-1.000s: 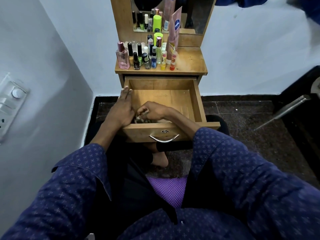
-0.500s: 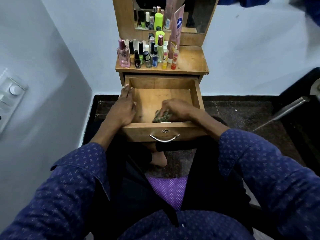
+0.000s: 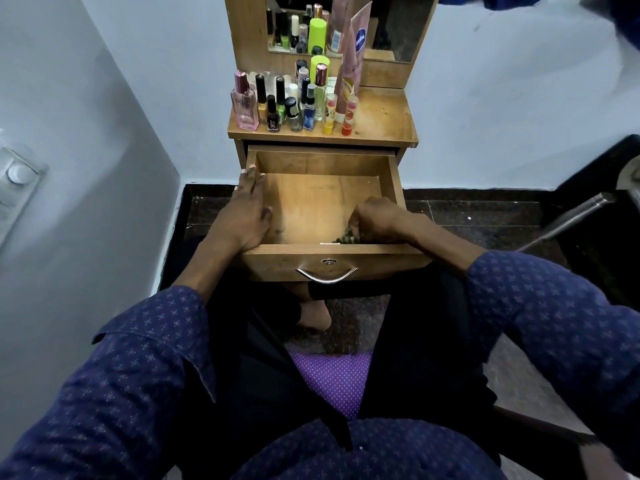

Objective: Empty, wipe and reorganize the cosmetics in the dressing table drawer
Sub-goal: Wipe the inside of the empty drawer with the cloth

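The wooden drawer [image 3: 322, 161] of the dressing table is pulled out, its floor bare. My right hand [image 3: 375, 218] is at the drawer's front right corner, closed on a dark patterned cloth [image 3: 346, 239] that presses on the drawer floor. My left hand [image 3: 247, 211] lies flat along the drawer's left wall, fingers together, holding nothing. The cosmetics stand on the table top [image 3: 384, 119]: a pink perfume bottle [image 3: 245, 103], several nail polish bottles [image 3: 273, 114], a lime green tube [image 3: 318, 65] and a tall pink tube [image 3: 353, 60].
A mirror [image 3: 398, 26] rises behind the table top. A white wall [image 3: 86, 133] with a switch plate [image 3: 17, 174] stands close on the left. A metal chair leg [image 3: 571, 216] angles in at the right. I sit on a purple cushion [image 3: 334, 379].
My right hand has dragged the cloth along the drawer's front from the left side to the right corner. My left hand has stayed on the left wall.
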`<action>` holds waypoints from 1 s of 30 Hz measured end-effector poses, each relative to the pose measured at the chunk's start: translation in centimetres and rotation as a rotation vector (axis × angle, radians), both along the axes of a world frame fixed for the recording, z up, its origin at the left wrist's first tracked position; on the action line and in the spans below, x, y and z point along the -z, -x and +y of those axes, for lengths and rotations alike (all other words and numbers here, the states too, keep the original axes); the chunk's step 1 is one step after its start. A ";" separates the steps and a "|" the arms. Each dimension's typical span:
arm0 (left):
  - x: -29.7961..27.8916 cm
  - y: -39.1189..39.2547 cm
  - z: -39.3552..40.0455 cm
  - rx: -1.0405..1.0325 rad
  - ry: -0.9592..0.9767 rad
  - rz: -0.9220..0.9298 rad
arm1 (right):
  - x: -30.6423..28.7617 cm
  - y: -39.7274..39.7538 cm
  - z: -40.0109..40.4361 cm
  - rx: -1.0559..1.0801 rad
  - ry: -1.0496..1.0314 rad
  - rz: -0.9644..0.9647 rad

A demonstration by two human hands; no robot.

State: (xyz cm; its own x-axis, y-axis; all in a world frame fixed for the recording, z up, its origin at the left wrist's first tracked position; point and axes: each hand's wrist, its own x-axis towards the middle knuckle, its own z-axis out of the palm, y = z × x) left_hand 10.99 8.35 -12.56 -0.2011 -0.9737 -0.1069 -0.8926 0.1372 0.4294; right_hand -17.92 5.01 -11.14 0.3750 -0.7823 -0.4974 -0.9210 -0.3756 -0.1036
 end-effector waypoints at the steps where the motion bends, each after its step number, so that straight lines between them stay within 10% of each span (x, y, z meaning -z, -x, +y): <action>1: 0.0 0.0 0.0 0.003 0.000 -0.003 | -0.2 0.3 -0.1 0.032 0.007 0.012; 10: 0.1 -0.2 -0.1 0.006 0.004 -0.013 | -0.2 -1.7 -0.3 -0.032 0.372 0.231; 20: 0.1 0.0 -0.1 -0.009 0.014 -0.001 | -2.3 -1.6 -0.4 -0.067 -0.185 0.249; 26: 0.0 0.0 -0.1 -0.010 0.012 0.026 | -2.1 -3.4 0.7 -0.063 -0.230 0.122; 30: -0.2 -0.1 0.1 -0.004 0.019 0.038 | -3.8 -1.8 1.6 -0.004 -0.255 0.371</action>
State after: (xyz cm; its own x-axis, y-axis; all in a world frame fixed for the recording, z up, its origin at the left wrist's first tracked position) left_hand 11.09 8.48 -12.40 -0.2005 -0.9764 -0.0802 -0.8761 0.1421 0.4607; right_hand -16.10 6.57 -7.37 0.1373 -0.6160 -0.7757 -0.9119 -0.3844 0.1438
